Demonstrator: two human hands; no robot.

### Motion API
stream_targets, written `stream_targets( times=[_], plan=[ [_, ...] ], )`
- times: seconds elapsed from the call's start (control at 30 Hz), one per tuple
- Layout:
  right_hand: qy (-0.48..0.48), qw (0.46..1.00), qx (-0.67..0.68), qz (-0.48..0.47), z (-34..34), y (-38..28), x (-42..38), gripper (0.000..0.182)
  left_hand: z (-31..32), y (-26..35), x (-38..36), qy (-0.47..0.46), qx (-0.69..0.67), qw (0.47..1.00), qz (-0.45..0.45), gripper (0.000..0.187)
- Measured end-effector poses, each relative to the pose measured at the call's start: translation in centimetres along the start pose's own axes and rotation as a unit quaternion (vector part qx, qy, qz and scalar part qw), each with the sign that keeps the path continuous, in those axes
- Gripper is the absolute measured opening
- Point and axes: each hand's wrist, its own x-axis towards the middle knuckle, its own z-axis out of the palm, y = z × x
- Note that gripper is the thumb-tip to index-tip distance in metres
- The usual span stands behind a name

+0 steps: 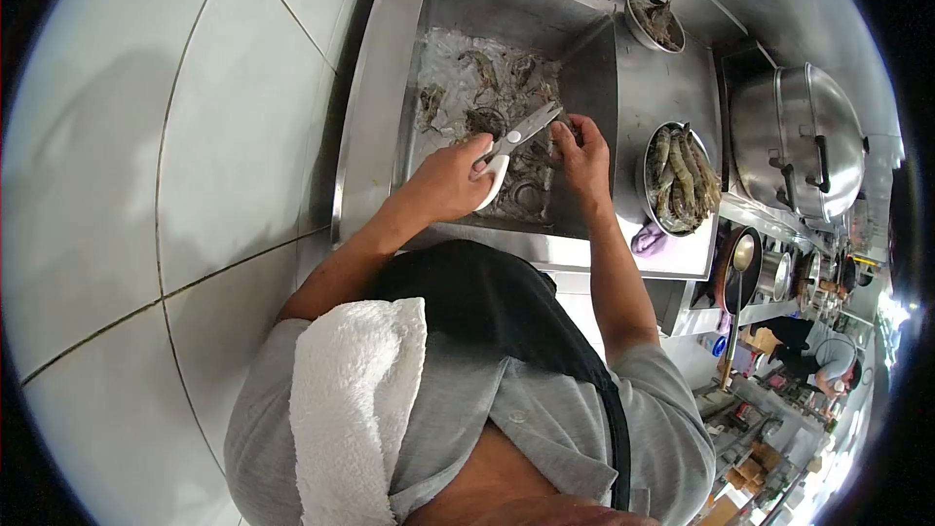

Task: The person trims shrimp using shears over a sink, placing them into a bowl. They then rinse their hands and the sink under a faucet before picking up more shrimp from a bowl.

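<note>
My left hand [450, 178] is closed around the white handles of a pair of scissors [516, 141], over the sink. The blades point up and right, towards my right hand [584, 158]. My right hand is closed, its thumb and fingers pinching a dark shrimp, mostly hidden, at the scissor tips. Below both hands, the steel sink [584, 68] holds ice [450, 49] and several loose shrimp [479, 68]. On the counter right of my right hand stands a bowl of whole shrimp [682, 175].
A smaller bowl [638, 31] with shrimp pieces stands at the back right of the counter. Beside the shrimp bowl lies a purple cloth [649, 240]. Further right are a large lidded steel pot [804, 141] and a pan with a ladle [742, 258]. Another person [828, 351] bends over in the background.
</note>
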Motion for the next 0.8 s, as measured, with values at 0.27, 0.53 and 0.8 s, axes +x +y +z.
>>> stream_targets(
  times=[0.27,0.53,0.8],
  plan=[
    [0.022,0.979,-0.157,-0.125,-0.5,2.4,0.5,0.039,1.7,-1.9,1.8,-0.009,0.035,0.999,0.012,0.045],
    [-0.089,0.993,-0.066,0.051,-1.2,5.0,2.3,0.035,3.6,-5.4,2.7,-0.113,-0.341,0.921,-0.149,0.035],
    [-0.034,0.966,0.236,0.096,0.3,6.3,1.8,0.023,5.9,-5.0,1.3,-0.191,-0.576,0.769,-0.201,0.029]
  ],
)
